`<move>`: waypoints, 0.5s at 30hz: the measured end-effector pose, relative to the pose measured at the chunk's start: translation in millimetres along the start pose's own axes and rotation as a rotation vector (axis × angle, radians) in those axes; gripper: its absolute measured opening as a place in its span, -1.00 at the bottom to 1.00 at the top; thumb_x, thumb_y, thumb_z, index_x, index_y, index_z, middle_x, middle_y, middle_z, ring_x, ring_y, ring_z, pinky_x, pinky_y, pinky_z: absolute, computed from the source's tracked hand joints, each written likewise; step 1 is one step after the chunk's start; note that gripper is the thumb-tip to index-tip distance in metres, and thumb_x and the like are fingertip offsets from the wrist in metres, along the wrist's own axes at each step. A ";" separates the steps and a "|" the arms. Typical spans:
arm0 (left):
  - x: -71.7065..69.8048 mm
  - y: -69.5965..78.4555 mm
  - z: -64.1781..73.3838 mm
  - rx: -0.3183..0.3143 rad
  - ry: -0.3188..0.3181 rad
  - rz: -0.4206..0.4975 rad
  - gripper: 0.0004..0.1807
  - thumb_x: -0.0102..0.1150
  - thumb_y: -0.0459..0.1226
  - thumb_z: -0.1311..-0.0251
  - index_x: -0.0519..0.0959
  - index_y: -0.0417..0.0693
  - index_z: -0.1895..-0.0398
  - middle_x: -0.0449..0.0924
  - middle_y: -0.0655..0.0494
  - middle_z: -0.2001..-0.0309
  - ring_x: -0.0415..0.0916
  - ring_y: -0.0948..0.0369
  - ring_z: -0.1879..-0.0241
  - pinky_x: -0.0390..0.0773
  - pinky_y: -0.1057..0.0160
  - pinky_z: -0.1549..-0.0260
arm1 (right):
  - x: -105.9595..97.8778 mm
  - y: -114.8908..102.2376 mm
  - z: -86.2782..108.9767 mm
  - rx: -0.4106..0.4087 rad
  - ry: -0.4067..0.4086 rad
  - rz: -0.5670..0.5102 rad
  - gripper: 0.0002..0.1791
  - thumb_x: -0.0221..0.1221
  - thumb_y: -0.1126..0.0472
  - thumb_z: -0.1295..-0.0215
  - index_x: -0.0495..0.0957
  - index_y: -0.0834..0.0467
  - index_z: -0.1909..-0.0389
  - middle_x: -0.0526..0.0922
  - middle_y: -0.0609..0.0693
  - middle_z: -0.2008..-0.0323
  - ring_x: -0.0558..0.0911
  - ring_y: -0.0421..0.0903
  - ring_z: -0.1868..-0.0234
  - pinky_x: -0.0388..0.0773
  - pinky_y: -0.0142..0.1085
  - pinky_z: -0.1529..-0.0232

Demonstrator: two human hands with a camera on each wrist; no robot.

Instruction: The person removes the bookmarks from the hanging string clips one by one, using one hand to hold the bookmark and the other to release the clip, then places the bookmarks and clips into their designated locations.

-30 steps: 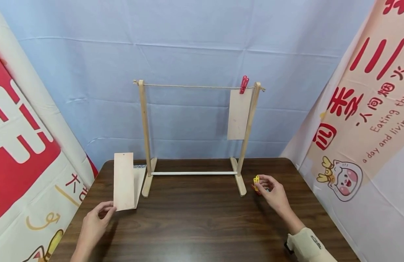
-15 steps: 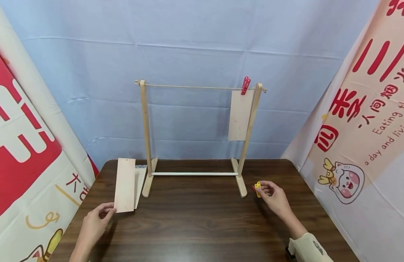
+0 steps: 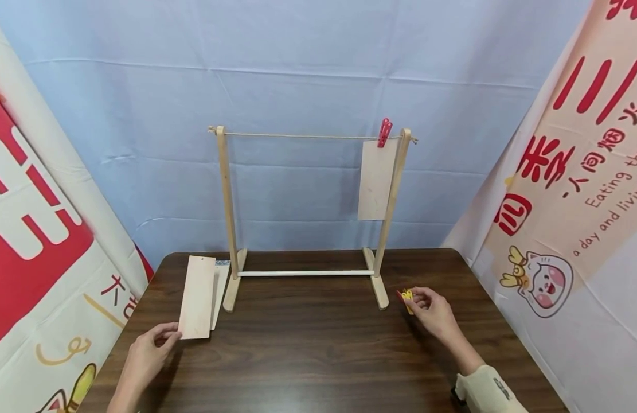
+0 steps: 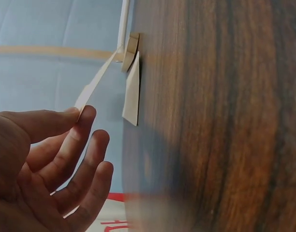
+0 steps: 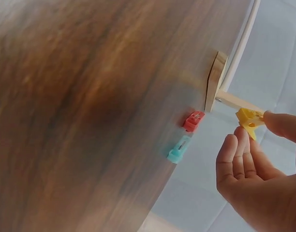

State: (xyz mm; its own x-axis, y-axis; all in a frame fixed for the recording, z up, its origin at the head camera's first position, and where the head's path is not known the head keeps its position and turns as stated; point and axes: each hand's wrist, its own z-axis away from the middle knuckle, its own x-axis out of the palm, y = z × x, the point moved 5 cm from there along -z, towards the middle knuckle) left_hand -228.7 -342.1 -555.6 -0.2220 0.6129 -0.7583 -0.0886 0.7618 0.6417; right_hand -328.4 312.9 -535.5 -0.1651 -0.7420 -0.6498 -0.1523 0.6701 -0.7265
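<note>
My left hand [image 3: 150, 351] pinches a pale rectangular card [image 3: 198, 298] by its lower left corner, between thumb and index finger. A small hole shows near the card's top edge. In the left wrist view the card [image 4: 94, 86] is raised off the table, over a second pale card [image 4: 132, 94] lying flat. My right hand [image 3: 433, 312] pinches a yellow clothespin [image 5: 248, 118] between thumb and fingers, above the tabletop. Beyond it on the table lie a red clothespin [image 5: 192, 121] and a light blue clothespin [image 5: 178, 150].
A wooden stand [image 3: 226, 201] with a string [image 3: 297, 136] across its top stands at the table's back. Another card [image 3: 375, 183] hangs from the string's right end by a red clothespin [image 3: 385, 133]. A white rod [image 3: 305, 273] joins the stand's feet. Printed cloths border both sides.
The left hand's card has dropped lower and tilted back, its top edge shifting slightly right. The yellow clothespin has come down a little and toward me in the right hand.
</note>
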 end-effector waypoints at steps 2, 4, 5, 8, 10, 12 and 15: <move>-0.2 -0.7 -0.6 -0.008 -0.010 -0.003 -0.68 0.33 -0.16 -0.51 0.74 -0.18 -0.14 0.85 0.00 0.14 0.74 -0.09 0.00 0.55 -0.26 -0.09 | -0.3 0.6 0.0 0.002 -0.010 0.021 -0.65 0.41 0.32 -0.42 0.64 0.45 -0.10 0.76 0.16 0.23 0.62 -0.22 0.32 0.55 -0.43 0.30; -0.3 -1.3 -1.0 -0.022 -0.021 -0.002 -0.67 0.32 -0.15 -0.52 0.74 -0.18 -0.15 0.85 -0.01 0.12 0.73 -0.10 -0.02 0.54 -0.26 -0.10 | -0.7 0.6 0.0 0.010 -0.018 0.050 -0.64 0.41 0.30 -0.43 0.65 0.45 -0.10 0.76 0.14 0.23 0.62 -0.22 0.32 0.54 -0.42 0.30; -0.3 -1.5 -1.2 -0.028 -0.026 0.000 -0.67 0.32 -0.14 -0.52 0.73 -0.18 -0.15 0.85 -0.01 0.11 0.72 -0.10 -0.03 0.54 -0.25 -0.11 | -0.9 0.4 0.1 0.013 -0.023 0.063 -0.64 0.41 0.29 -0.43 0.64 0.45 -0.09 0.75 0.13 0.24 0.62 -0.21 0.33 0.53 -0.41 0.30; 0.1 -2.8 -1.2 -0.048 -0.040 0.002 -0.65 0.32 -0.13 -0.52 0.73 -0.18 -0.17 0.84 -0.02 0.10 0.72 -0.13 -0.06 0.54 -0.25 -0.12 | -0.7 0.3 -0.1 0.030 -0.039 0.102 -0.64 0.41 0.28 -0.42 0.64 0.45 -0.08 0.73 0.10 0.27 0.63 -0.16 0.33 0.54 -0.35 0.30; 0.9 -3.8 -1.2 -0.058 -0.050 0.000 -0.64 0.32 -0.13 -0.52 0.72 -0.19 -0.18 0.84 -0.01 0.10 0.71 -0.15 -0.07 0.54 -0.25 -0.12 | 0.3 0.5 -0.1 0.045 -0.055 0.123 -0.64 0.40 0.29 -0.41 0.63 0.45 -0.07 0.72 0.10 0.29 0.63 -0.13 0.34 0.54 -0.31 0.31; 2.1 -4.9 -1.2 -0.065 -0.058 -0.003 -0.63 0.33 -0.12 -0.52 0.72 -0.19 -0.18 0.84 0.00 0.11 0.72 -0.15 -0.07 0.54 -0.26 -0.12 | 1.7 2.5 -0.3 0.064 -0.072 0.143 -0.64 0.40 0.29 -0.39 0.62 0.45 -0.06 0.70 0.08 0.31 0.61 -0.13 0.35 0.53 -0.28 0.31; 3.6 -5.0 -2.1 -0.066 -0.070 -0.001 -0.62 0.32 -0.12 -0.52 0.72 -0.20 -0.18 0.84 -0.01 0.11 0.71 -0.16 -0.08 0.54 -0.26 -0.12 | 2.5 4.7 -0.2 0.078 -0.085 0.165 -0.64 0.39 0.30 -0.38 0.61 0.46 -0.05 0.68 0.08 0.33 0.59 -0.12 0.38 0.52 -0.24 0.32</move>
State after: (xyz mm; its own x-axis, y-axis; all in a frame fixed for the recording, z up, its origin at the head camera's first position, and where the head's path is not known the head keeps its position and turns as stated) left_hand -231.1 -344.2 -561.4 -0.1532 0.6269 -0.7639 -0.1528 0.7487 0.6451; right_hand -329.7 314.2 -540.5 -0.0986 -0.6239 -0.7753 -0.0532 0.7812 -0.6220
